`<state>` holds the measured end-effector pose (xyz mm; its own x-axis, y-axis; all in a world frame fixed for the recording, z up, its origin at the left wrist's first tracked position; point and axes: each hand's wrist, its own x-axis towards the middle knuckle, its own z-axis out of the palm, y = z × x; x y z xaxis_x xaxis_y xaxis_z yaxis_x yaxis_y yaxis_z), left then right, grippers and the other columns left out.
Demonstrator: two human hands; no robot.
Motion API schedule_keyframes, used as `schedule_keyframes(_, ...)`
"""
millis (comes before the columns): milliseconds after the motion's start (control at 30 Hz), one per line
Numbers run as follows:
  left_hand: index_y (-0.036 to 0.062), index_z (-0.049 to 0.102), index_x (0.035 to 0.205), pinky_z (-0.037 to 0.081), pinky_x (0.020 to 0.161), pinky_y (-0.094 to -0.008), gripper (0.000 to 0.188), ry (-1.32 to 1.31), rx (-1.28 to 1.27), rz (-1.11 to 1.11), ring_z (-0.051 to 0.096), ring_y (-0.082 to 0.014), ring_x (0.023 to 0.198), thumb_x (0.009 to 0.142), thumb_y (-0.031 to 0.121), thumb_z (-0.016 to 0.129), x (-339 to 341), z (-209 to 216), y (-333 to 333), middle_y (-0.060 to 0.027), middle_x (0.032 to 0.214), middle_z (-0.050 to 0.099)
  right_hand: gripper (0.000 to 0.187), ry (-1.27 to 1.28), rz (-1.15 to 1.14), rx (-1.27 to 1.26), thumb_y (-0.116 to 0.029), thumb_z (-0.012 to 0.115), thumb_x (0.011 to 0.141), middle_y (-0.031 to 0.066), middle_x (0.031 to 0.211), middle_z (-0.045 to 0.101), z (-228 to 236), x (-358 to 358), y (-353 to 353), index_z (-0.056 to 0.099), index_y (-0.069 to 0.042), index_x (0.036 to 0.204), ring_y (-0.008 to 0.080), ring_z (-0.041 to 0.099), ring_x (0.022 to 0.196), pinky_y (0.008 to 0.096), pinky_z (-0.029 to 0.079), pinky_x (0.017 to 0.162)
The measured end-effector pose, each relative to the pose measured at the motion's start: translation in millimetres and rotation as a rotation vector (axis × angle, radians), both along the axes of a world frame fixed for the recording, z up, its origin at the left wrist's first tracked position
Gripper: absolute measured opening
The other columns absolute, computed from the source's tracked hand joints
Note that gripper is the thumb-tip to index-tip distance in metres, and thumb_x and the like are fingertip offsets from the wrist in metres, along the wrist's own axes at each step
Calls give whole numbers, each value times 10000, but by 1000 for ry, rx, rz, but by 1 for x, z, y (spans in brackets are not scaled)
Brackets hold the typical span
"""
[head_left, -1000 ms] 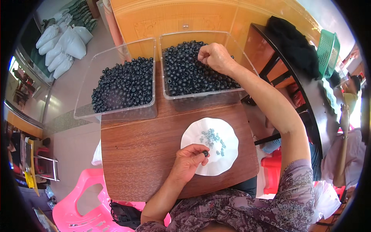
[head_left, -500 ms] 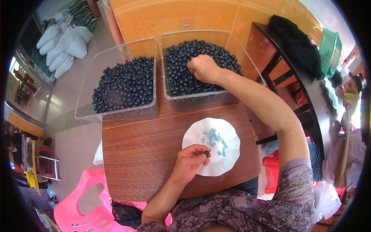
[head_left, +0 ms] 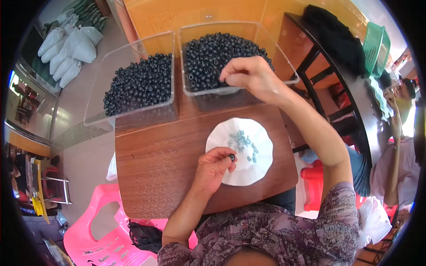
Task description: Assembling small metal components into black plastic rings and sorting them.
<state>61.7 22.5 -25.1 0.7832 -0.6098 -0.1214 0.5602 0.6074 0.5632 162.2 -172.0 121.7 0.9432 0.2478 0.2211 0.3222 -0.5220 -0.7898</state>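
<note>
Right hand (head_left: 255, 80) has drawn back toward the near rim of the right clear bin (head_left: 208, 103) since the previous frame; its grip is nearly closed, contents cannot be told against the dark beads (head_left: 217, 46). Left hand (head_left: 212, 170): grip closed on one dark bead (head_left: 232, 157), at the white plate's (head_left: 248, 176) near-left edge. Wood-grain bench (head_left: 155, 166) supports the plate. Pink chair (head_left: 84, 241), left, is cut off below. White sacks (head_left: 82, 46) lie on the floor (head_left: 82, 166). Pale bluish pieces (head_left: 241, 140) on the plate are too small to identify.
</note>
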Motion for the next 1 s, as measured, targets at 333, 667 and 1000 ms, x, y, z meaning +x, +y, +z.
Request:
schedule_keyframes(333,-54,583,990,460,610,-267,187,0,89,-29,579,-160,686,819,21,604,-20,29,-5,-142,871,633,137,371,-127,541,72,629,743,27,825,616,-59,-144,8,646,7,862,86,573,765,214,465,684)
schedule_keyframes(667,-55,563,999,467,603,-253,203,-42,117,-25,588,-155,702,824,38,610,-46,39,-7,-127,857,631,121,321,-142,778,77,656,733,30,818,603,-74,-179,14,641,19,838,99,582,751,219,474,687)
schedule_keyframes(1000,-59,561,993,474,606,-244,215,-72,132,-16,589,-150,711,815,41,625,-53,38,-10,-120,851,628,178,44,-140,568,69,700,679,27,808,593,-77,-188,15,656,-15,829,82,526,689,216,439,633)
